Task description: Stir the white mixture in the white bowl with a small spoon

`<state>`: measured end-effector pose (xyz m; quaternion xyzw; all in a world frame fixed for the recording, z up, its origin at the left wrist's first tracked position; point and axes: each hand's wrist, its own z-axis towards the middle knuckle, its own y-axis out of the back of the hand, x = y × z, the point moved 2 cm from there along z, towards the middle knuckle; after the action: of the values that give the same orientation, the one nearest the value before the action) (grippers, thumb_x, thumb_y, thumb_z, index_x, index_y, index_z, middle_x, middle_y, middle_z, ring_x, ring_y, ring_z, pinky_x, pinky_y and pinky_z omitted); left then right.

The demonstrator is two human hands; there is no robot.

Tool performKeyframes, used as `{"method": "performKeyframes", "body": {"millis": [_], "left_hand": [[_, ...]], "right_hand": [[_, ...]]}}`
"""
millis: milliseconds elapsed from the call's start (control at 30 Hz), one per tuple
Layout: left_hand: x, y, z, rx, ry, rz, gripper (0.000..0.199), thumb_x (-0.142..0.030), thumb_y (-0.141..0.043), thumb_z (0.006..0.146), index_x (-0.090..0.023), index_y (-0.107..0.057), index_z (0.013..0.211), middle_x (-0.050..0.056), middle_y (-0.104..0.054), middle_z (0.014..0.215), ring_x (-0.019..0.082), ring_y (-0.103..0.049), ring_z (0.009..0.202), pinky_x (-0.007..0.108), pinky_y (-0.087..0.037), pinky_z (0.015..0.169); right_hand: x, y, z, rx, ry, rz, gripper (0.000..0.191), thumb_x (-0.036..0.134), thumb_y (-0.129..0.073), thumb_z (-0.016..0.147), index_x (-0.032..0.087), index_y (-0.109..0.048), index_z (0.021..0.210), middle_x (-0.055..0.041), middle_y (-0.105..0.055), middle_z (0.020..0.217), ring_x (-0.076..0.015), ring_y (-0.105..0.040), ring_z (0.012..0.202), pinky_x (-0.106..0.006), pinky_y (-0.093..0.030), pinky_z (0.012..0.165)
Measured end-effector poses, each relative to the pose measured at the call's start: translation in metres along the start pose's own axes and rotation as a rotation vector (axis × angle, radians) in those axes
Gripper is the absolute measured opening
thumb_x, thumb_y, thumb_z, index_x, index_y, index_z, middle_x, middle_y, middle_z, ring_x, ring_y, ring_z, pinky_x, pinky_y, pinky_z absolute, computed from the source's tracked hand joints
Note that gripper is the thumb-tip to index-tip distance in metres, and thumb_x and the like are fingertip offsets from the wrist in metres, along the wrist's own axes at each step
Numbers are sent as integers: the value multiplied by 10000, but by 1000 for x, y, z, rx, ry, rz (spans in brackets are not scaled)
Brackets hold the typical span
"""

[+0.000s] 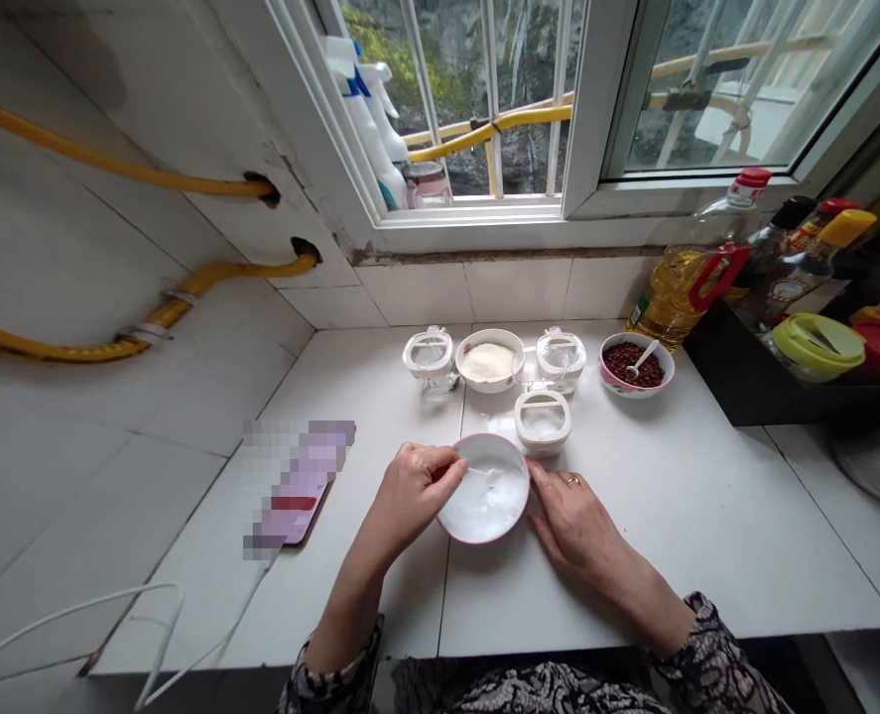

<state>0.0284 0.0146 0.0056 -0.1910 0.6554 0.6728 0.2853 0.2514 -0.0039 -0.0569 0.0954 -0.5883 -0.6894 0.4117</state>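
Note:
A white bowl [518,521] with a pink rim stands on the counter in front of me, with a white, salt-like substance in it. My left hand [421,486] pinches the handle of a small white spoon [490,476], whose head is down in the bowl. Against the bowl's right side, my right hand [577,516] grips the rim and wall. Just behind the bowl sits a small clear jar [543,421] with a white-framed lid, its contents hard to make out.
Farther back are two similar jars, one left [429,357] and one right [561,357], flanking a bowl of pale grains [489,362]. A bowl of dark red pieces [635,365] holds a white spoon. An oil bottle [689,273] stands beside a black condiment rack [737,367]. At left lies a cabled phone [313,486].

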Motion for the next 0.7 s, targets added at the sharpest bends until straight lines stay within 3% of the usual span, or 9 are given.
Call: {"method": "performKeyframes", "body": {"millis": [300, 700], "left_hand": [[9, 3, -1, 4, 68, -141, 424, -437, -469, 854, -190, -486, 510, -9, -504, 517, 127, -436, 556, 243, -334, 543], [10, 3, 2, 11, 92, -243, 403, -448, -508, 826, -184, -517, 523, -21, -487, 511, 118, -433, 527, 229, -329, 509]], "right_hand": [[0, 0, 0, 7, -4, -6, 749, 115, -496, 882, 102, -148, 1544, -177, -652, 1170, -291, -604, 947, -447, -538, 823], [2, 2, 2, -2, -3, -7, 758, 103, -498, 875, 105, -141, 1544, -178, -650, 1182, -292, -611, 948, -447, -541, 814]]}}
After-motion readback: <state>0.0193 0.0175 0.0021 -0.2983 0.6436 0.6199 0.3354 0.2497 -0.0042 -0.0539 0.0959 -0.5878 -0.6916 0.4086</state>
